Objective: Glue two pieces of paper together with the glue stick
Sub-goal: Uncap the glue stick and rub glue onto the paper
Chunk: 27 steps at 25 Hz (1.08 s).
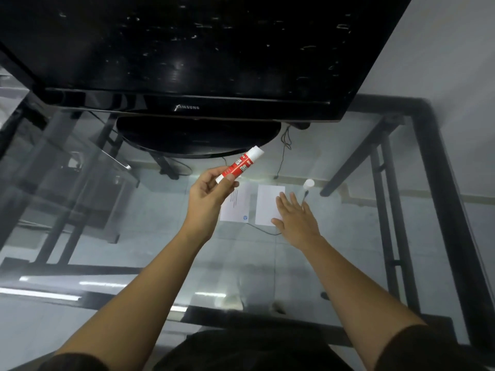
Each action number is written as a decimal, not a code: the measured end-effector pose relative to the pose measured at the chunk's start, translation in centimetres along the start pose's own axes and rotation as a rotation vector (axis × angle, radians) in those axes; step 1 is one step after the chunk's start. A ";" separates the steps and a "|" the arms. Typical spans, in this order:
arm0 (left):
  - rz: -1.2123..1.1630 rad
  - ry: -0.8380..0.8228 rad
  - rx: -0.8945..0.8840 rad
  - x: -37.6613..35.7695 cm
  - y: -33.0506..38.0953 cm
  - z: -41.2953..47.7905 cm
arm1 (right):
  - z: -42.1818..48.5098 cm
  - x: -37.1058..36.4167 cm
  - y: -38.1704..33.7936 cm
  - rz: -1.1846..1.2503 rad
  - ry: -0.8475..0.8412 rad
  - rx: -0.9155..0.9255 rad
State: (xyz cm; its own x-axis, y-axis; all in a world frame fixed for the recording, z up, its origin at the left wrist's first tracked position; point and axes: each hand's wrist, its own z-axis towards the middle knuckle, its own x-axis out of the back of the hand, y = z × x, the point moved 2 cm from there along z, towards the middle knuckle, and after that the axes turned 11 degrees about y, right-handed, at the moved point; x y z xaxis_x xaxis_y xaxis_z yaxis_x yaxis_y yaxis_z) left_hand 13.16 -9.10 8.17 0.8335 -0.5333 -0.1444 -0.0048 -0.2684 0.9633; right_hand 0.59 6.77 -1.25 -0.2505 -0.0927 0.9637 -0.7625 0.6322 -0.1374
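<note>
Up above the glass desk (375,250), the glue stick (239,164) is pinched in the left hand (210,192), fingers curled round its lower end, uncapped tip angled up toward the TV (187,49). Its white cap (308,183) (I think that's what it is) stands on the glass near the right edge. Two papers (269,203) lie side by side just below the stick. The right hand (297,222) is spread flat and holding nothing, fingertips over the right-hand sheet.

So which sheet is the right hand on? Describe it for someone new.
On the glass table, below the black monitor, two papers lie side by side. The right hand rests on the blank sheet; its neighbour, the printed sheet, carries text and a blue logo.
</note>
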 end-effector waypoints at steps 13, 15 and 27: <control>-0.755 0.055 0.665 -1.8 -6.4 -0.9 | -4.5 -3.2 2.2 0.202 0.078 -0.065; -0.554 0.059 0.569 -2.2 -6.9 -0.6 | -4.5 -3.6 2.7 0.269 0.056 -0.057; 0.896 -0.573 -0.503 -2.5 -7.4 -1.1 | -4.4 -3.4 2.6 0.349 0.072 -0.096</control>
State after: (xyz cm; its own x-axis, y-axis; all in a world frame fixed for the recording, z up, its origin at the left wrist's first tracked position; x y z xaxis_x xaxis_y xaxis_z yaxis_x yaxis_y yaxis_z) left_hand 11.72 -4.90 1.61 0.2722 -0.6882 0.6725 -0.1373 0.6640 0.7351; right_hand 2.07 12.10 -3.85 -0.4403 0.1931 0.8768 -0.5787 0.6856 -0.4416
